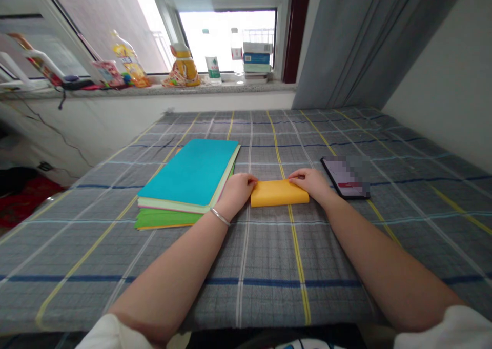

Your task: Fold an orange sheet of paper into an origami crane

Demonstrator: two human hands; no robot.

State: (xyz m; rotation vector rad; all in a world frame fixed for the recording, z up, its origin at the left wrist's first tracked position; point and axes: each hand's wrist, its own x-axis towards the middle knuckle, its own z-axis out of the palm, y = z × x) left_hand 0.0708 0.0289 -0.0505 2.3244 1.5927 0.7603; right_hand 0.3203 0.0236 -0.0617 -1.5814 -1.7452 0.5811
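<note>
One folded paper [279, 193], long axis crosswise

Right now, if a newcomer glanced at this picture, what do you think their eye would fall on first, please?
The brightest thing is the stack of coloured paper, turquoise on top with green showing beneath, lying left of centre on the grey checked cloth. Just to its right, the left hand and right hand rest on opposite ends of a folded orange-yellow paper. Further right lies a smartphone, its screen lit and partly blurred.
</note>
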